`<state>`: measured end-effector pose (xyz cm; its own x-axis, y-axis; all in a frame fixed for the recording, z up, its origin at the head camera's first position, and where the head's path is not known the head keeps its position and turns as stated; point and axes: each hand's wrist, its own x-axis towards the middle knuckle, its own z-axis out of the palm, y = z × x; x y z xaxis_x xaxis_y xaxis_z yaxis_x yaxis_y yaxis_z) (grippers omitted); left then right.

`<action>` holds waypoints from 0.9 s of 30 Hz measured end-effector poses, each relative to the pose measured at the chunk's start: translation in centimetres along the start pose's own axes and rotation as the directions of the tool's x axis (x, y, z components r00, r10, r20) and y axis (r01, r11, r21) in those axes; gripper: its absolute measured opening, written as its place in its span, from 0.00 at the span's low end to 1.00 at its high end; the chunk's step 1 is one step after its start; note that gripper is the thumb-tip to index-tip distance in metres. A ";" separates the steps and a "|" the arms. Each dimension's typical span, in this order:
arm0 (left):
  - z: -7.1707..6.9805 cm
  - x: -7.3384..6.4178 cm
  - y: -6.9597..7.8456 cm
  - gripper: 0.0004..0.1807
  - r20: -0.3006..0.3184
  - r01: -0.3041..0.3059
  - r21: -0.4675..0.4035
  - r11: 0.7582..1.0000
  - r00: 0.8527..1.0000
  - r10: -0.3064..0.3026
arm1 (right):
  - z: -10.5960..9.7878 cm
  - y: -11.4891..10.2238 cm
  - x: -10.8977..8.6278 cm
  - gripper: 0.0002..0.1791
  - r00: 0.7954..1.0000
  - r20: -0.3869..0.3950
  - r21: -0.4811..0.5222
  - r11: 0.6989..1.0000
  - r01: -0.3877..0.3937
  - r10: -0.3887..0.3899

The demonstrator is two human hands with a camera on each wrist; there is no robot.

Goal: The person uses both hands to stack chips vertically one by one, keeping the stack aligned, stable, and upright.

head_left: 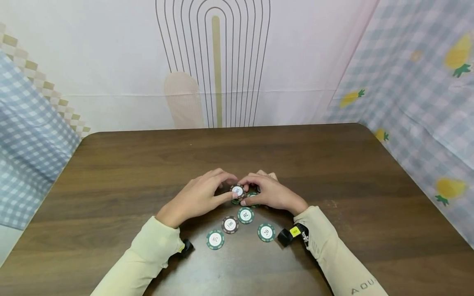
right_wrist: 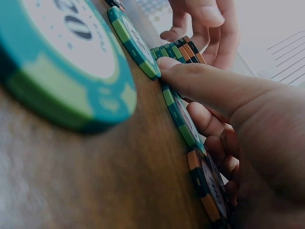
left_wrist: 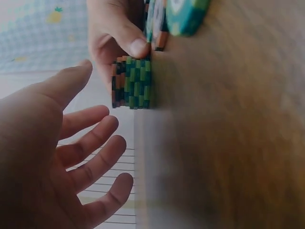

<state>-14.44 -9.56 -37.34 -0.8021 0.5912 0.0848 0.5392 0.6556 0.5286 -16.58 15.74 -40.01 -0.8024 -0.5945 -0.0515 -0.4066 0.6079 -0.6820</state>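
A short stack of poker chips [head_left: 238, 190] stands between the two hands, green-edged chips below and black-and-orange ones on top. My right hand [head_left: 272, 192] holds this stack, its thumb [right_wrist: 200, 78] on the near side and its index finger on the far side. Around the stack's left side, my left hand [head_left: 198, 195] has its fingers spread; the left wrist view shows them apart from the chips [left_wrist: 133, 83]. Beneath the right palm lie a green chip [right_wrist: 183, 119] and a black-and-orange chip [right_wrist: 208, 186], partly hidden by the hand.
Nearer the body, loose chips lie flat on the brown wooden table [head_left: 148, 164]: a green 20 chip [head_left: 245, 215], a dark 100 chip [head_left: 230, 225], another green 20 chip [head_left: 215, 239] and a third [head_left: 266, 232] beside the right wrist camera [head_left: 285, 237]. Patterned cloths hang around the table.
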 end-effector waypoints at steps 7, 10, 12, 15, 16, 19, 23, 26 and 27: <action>-1.1 -2.2 -0.1 0.22 -0.001 0.081 -0.010 0.997 0.997 -0.081 | 0.1 -0.3 0.2 0.22 1.000 0.002 0.012 1.000 0.003 -0.003; -1.5 -3.1 -0.3 0.18 0.036 0.087 -0.030 0.996 0.996 -0.085 | 0.0 -0.3 0.1 0.22 1.000 0.000 0.021 1.000 -0.004 0.004; -1.7 -3.6 -0.6 0.15 0.083 0.068 -0.049 0.996 0.995 -0.063 | 0.0 -0.3 0.0 0.22 1.000 0.004 0.027 1.000 -0.013 0.012; -1.9 -3.9 -1.1 0.11 0.170 0.010 -0.109 0.994 0.985 0.009 | 0.0 -0.1 0.0 0.22 1.000 0.006 0.031 0.999 -0.017 0.016; -1.9 -4.0 -1.3 0.10 0.203 -0.009 -0.133 0.991 0.978 0.036 | 0.0 -0.1 0.1 0.22 1.000 0.007 0.032 0.999 -0.016 0.015; -2.0 -4.3 -1.7 0.10 0.293 -0.039 -0.192 0.981 0.951 0.095 | 0.2 0.0 0.2 0.22 1.000 0.006 0.033 0.999 0.002 -0.002; -1.9 -4.6 -2.0 0.14 0.367 -0.045 -0.216 0.975 0.922 0.124 | 0.1 -0.1 0.2 0.22 1.000 0.006 0.036 0.999 0.013 -0.013; -1.8 -4.6 -2.0 0.19 0.378 -0.064 -0.201 0.977 0.916 0.137 | 0.0 -0.2 0.2 0.22 1.000 0.006 0.033 0.999 -0.001 0.000; -1.7 -4.6 -2.0 0.20 0.380 -0.068 -0.191 0.979 0.915 0.138 | -0.1 -0.2 0.2 0.22 1.000 0.007 0.031 0.999 -0.007 0.007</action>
<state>-12.26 -14.34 -37.32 -0.5618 0.8095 -0.1705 0.5336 0.5121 0.6731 -16.73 15.57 -39.85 -0.8020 -0.5942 -0.0611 -0.3873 0.5952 -0.7041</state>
